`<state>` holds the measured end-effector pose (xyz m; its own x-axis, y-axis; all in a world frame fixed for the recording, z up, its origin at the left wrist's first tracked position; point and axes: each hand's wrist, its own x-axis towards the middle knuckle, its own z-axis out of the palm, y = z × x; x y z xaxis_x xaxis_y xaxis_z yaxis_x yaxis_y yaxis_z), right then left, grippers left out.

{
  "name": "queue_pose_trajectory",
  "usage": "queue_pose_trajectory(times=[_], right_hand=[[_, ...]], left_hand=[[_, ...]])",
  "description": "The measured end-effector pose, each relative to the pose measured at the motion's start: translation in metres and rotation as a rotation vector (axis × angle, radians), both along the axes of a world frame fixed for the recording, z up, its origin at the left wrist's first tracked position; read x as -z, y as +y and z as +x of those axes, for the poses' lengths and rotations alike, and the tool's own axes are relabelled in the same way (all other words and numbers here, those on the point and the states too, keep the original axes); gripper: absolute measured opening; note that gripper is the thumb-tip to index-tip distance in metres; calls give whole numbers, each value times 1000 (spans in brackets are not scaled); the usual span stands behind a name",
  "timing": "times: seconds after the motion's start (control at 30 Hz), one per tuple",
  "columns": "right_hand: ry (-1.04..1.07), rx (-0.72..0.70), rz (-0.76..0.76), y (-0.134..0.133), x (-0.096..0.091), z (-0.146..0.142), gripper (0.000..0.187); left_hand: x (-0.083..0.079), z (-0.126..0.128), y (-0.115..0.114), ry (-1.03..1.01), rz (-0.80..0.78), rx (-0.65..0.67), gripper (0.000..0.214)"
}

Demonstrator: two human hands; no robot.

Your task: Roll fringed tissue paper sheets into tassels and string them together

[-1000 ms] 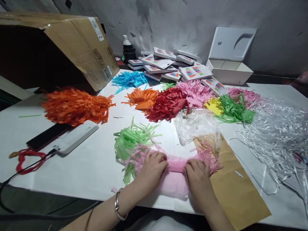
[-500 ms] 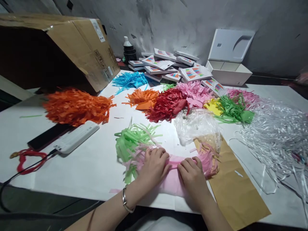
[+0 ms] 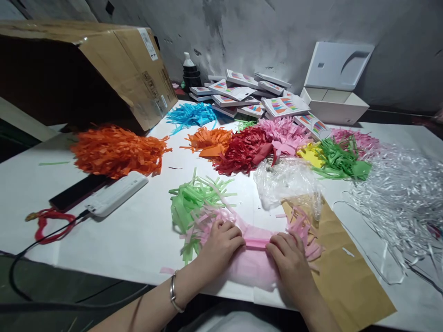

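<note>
A sheet of pink tissue paper [image 3: 254,269] with fringed ends lies at the table's near edge, a rolled or folded band running across its middle. My left hand [image 3: 223,240] is closed on the band's left end, fingertips pressed down on it. At the right end my right hand [image 3: 289,253] grips the band in the same way, fingers curled. Pink fringe spreads out beyond both hands. Green fringed tissue paper [image 3: 188,203] lies just past my left hand, partly under the pink fringe. Beneath the right-hand fringe is a brown paper sheet [image 3: 341,276].
Orange [image 3: 119,150], red [image 3: 244,147] and blue fringed paper [image 3: 192,114] lie farther back. Crumpled clear plastic [image 3: 289,180] and silver strips [image 3: 398,193] are to the right. A power bank [image 3: 117,193] sits left. Behind stand a cardboard box [image 3: 138,74], flat boxes [image 3: 285,105] and a white box [image 3: 335,108].
My hands have moved apart along the pink band, the right one shifting rightward, so more of the band shows between them. The view has shifted slightly.
</note>
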<state>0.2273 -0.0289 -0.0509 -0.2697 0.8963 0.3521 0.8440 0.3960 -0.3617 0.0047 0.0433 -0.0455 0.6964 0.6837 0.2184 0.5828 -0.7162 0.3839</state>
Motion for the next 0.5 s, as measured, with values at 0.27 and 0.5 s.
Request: queue_pose_trajectory(times=[0.27,0.5], right_hand=[[-188,288,7,12,3,-16,19],[-56,19,66,13,-1,-24,20]], left_hand=[[-14,18,1,262,29,-231,16],[-14,18,1,189,11,-160,10]])
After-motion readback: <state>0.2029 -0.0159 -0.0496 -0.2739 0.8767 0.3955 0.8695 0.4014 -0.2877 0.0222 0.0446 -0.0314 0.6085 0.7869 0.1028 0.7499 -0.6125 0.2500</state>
